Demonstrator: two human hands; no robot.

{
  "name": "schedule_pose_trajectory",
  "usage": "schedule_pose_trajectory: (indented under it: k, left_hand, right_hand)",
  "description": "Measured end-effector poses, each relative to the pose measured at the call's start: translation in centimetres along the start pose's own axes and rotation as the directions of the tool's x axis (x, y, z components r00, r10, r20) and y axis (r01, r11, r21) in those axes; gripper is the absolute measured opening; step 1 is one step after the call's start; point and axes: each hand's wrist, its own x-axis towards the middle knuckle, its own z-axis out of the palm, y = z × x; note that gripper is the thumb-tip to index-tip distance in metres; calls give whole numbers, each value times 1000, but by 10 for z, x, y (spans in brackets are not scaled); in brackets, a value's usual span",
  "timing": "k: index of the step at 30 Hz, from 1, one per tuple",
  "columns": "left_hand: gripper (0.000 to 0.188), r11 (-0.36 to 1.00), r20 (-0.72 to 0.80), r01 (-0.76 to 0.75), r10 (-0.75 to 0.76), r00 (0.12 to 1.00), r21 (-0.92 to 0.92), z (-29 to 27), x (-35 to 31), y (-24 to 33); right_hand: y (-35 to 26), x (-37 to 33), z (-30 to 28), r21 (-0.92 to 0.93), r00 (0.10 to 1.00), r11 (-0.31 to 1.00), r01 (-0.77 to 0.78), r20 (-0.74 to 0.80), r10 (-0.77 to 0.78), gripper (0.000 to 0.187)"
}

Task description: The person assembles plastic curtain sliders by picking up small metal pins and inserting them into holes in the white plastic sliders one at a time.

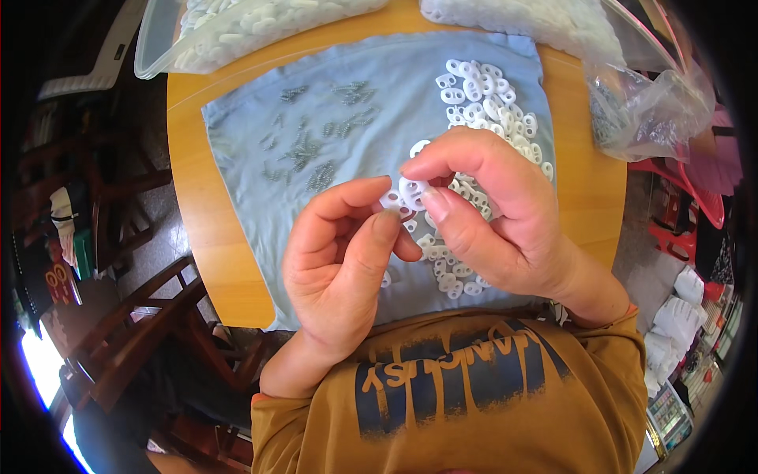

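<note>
Landmark was the blue cloth [410, 95]. Left hand [332, 257] was over its near half, thumb and index closed in a pinch on a white piece [392, 201], other fingers curled loosely. Right hand [505, 205] sat just beside it, over the cloth's right half, thumb and index nearly closed, pinching a second piece [412, 189]. Both pieces were above the cloth, right of its centre, overlapping in view; couldn't tell if joined. Springs [320, 177] lay in loose clusters on the cloth's far left part. Pile [497, 114] of loose oval white pieces, with holes, ran down the cloth's right side, partly hidden by the right hand. Wooden table [189, 197] was under the cloth. Clear tub [148, 51] of white pieces stood beyond the cloth's far left edge; clear plastic bag [655, 114] off its right edge. Brown shirt [316, 411] at its near edge.
</note>
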Motion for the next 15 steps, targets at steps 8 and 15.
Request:
schedule_pose_trajectory:
  k: [8,15]
  left_hand:
    - [23,1000,26,-7,7,1000,-24,-2,-1,0]
    - [24,998,42,-11,14,999,-68,-1,-3,-2]
  right_hand:
    - [2,-1,-1,-65,997,995,69,51,-66,17]
    - [0,-5,1,-121,992,985,126,31,-124,22]
